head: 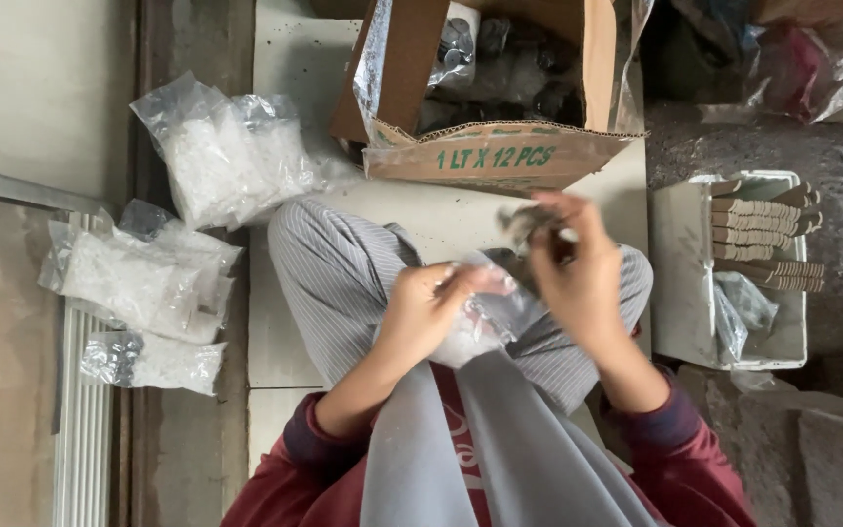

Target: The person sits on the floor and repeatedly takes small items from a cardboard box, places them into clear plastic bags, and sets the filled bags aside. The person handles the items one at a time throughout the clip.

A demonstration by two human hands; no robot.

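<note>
Tiled floor, cardboard box ahead — over the lap, left hand pinches a small clear plastic bag, light, limp, slippery; right hand grips its top edge.

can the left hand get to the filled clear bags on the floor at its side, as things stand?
Probably not right away. The left hand is closed on a small clear bag over the lap. The filled clear bags lie uncovered on that side with nothing between, so the path looks free once the fingers let go.
</note>
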